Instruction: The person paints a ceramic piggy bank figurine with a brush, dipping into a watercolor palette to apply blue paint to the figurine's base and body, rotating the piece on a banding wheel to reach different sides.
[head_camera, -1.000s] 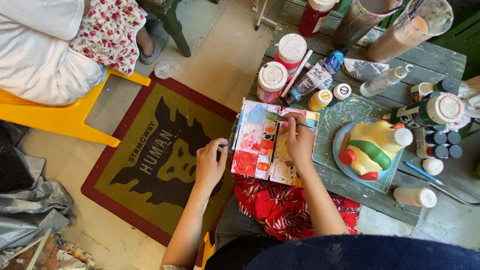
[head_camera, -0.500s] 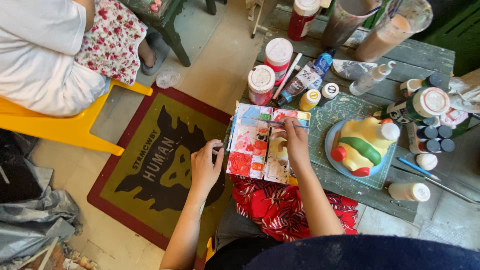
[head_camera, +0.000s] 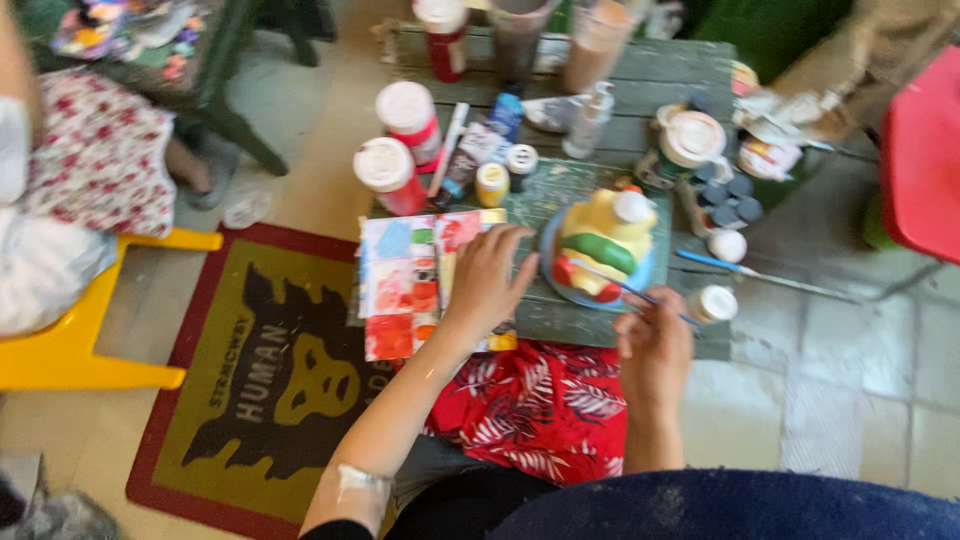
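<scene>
My left hand (head_camera: 485, 280) rests flat on a sheet of paper (head_camera: 405, 290) painted in red, blue and yellow patches, lying on a worn green table (head_camera: 650, 75). To its right, my right hand (head_camera: 655, 345) grips a thin blue-handled brush (head_camera: 640, 293). The brush tip points at a blue plate (head_camera: 560, 285) holding a yellow, green and red painted figure (head_camera: 605, 245). A red patterned cloth (head_camera: 540, 400) covers my lap below the table edge.
Two red paint bottles with white caps (head_camera: 390, 175) and a small yellow bottle (head_camera: 491, 183) stand behind the paper. A second brush (head_camera: 760, 272) and small jars (head_camera: 725, 190) lie at the right. Another person (head_camera: 90, 170) sits on a yellow chair (head_camera: 70, 350) beside a floor mat (head_camera: 250, 380).
My left hand moved from beside the sheet's left edge onto the sheet. My right hand left the sheet and carried the brush rightwards to the plate. The view shifted.
</scene>
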